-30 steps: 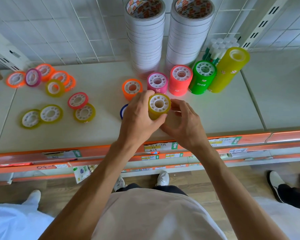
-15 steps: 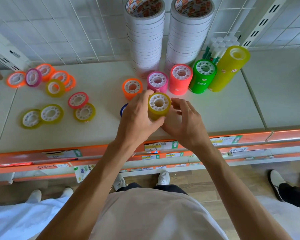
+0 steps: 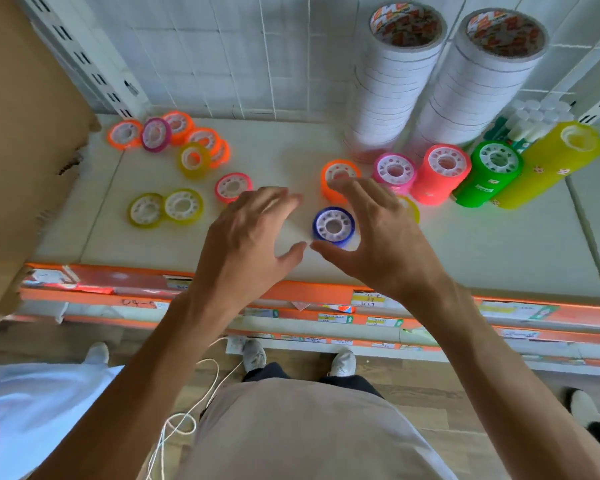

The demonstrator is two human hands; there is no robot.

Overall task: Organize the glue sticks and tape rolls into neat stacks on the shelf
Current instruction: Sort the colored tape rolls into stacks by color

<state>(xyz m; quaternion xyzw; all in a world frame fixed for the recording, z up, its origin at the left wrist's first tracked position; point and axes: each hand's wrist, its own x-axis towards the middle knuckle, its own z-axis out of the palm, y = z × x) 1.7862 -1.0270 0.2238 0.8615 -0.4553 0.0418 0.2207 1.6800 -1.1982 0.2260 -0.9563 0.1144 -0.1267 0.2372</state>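
Both hands hover with fingers spread, gripping nothing: left hand [image 3: 246,237], right hand [image 3: 374,237]. Between them a blue plastic tape roll [image 3: 334,226] lies flat near the white shelf's [image 3: 499,251] front edge; loose coloured rolls [image 3: 174,157] crowd its back-left corner.

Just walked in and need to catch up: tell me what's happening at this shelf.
A person is sorting coloured tape rolls on the shelf. Both hands are open and hold nothing: the left hand and right hand hover on either side of a blue roll lying flat. Short stacks by colour stand at the right, a yellow stack tallest, and loose rolls lie scattered at the left.
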